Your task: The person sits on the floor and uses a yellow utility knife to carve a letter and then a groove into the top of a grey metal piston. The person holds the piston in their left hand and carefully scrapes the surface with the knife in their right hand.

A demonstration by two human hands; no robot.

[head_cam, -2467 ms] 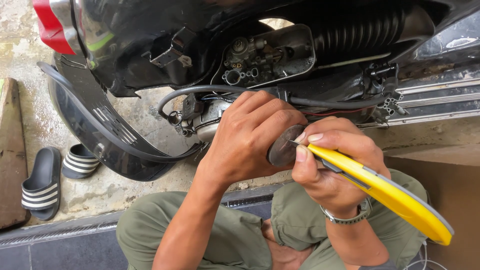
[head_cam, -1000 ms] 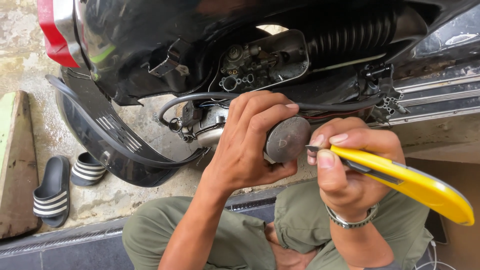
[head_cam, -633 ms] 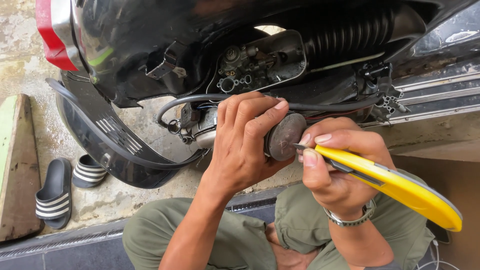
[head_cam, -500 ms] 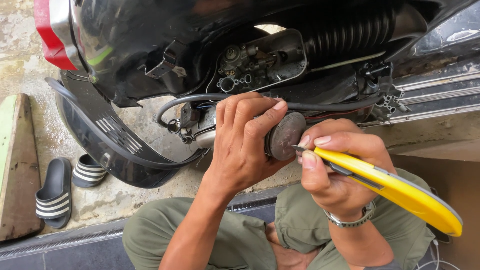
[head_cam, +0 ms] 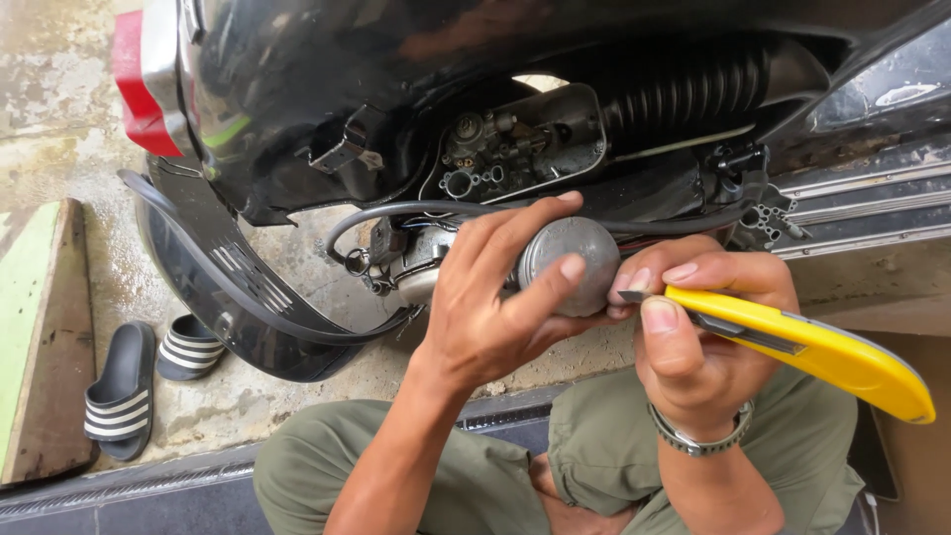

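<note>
My left hand (head_cam: 495, 297) grips a round grey metal part (head_cam: 575, 260), thumb across its face and fingers curled behind it. My right hand (head_cam: 698, 327) holds a yellow utility knife (head_cam: 812, 347), and the short blade tip touches the right edge of the metal part. Both hands are in front of a black scooter (head_cam: 396, 109) whose side is open, exposing a carburettor body (head_cam: 505, 149) and a ribbed black hose (head_cam: 693, 94). A metal watch sits on my right wrist. My knees in olive trousers are below.
A curved black plastic fender (head_cam: 228, 287) lies on the wet concrete under the scooter's red tail light (head_cam: 139, 89). A pair of black striped slides (head_cam: 139, 381) sits at the left beside a green-edged wooden board (head_cam: 40, 337). A black cable (head_cam: 396, 213) loops behind my left hand.
The metal part has been turned in my left hand so its rounded grey side faces up. The knife tip stays against its edge. The view has shifted slightly right.
</note>
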